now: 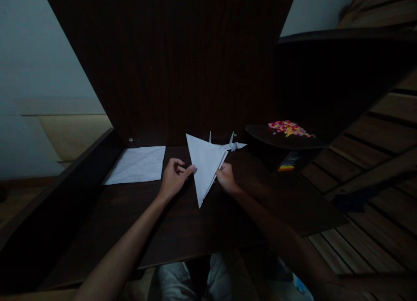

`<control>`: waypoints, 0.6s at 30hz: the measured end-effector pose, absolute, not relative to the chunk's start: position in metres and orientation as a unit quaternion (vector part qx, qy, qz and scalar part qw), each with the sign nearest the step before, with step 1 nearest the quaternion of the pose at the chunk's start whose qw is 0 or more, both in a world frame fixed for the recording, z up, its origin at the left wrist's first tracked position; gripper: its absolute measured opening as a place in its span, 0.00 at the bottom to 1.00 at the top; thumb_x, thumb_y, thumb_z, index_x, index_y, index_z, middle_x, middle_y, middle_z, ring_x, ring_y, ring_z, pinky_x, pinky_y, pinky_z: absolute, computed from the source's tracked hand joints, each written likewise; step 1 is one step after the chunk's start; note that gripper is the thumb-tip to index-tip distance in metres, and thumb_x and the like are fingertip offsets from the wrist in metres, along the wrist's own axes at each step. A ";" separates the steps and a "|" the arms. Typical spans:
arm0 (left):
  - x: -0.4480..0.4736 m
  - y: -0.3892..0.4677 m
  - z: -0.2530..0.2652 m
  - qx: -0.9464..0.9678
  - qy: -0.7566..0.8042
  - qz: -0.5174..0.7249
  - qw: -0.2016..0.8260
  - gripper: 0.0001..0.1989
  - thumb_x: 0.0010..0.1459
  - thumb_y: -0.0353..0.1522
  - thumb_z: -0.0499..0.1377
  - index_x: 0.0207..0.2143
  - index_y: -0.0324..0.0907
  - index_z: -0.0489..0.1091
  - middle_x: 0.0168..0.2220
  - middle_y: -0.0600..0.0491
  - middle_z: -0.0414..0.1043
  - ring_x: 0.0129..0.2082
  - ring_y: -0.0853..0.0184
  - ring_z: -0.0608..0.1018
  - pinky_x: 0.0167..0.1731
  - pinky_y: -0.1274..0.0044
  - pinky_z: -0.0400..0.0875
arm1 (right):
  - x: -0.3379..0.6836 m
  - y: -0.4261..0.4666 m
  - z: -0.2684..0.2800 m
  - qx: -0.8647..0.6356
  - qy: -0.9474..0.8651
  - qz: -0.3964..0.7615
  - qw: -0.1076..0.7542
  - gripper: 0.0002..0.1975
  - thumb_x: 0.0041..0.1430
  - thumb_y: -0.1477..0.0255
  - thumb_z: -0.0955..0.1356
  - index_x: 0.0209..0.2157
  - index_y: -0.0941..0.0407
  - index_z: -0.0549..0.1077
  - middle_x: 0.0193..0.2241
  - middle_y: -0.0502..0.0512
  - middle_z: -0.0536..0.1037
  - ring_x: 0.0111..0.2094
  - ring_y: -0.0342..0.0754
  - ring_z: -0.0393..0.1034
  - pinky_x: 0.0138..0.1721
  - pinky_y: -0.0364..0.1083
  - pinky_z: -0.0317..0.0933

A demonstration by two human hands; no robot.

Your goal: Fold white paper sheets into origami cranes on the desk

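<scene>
A white sheet of paper folded into a layered triangle point(206, 166) is held above the dark desk, one point facing down. My right hand point(227, 178) grips its right edge, the thumb in front and the other fingers largely hidden behind. At the left edge, my left hand point(174, 176) touches the paper with its thumb tip, its other fingers loosely bent and apart from it. Just behind lies a folded white paper figure point(233, 147) with thin upright points, partly covered by the triangle.
A creased white sheet point(138, 164) lies flat on the desk point(182, 231) at the left. Small pink, red and yellow pieces point(289, 128) are heaped on a corner shelf point(260, 133) at the right. A tall dark panel point(176, 66) closes off the back.
</scene>
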State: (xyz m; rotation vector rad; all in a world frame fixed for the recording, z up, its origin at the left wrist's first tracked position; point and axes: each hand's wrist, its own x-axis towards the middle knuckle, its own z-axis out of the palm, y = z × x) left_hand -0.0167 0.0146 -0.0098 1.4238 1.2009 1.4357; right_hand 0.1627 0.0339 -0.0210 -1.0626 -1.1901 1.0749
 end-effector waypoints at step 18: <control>-0.023 0.018 -0.008 0.524 0.544 0.554 0.350 0.17 0.45 0.36 0.65 0.38 0.37 0.73 0.39 0.44 0.77 0.38 0.56 0.78 0.38 0.70 0.71 | 0.164 0.031 -0.022 -0.455 -0.575 0.370 0.571 0.14 0.44 0.61 0.72 0.22 0.59 0.75 0.24 0.55 0.78 0.25 0.49 0.70 0.24 0.45 0.62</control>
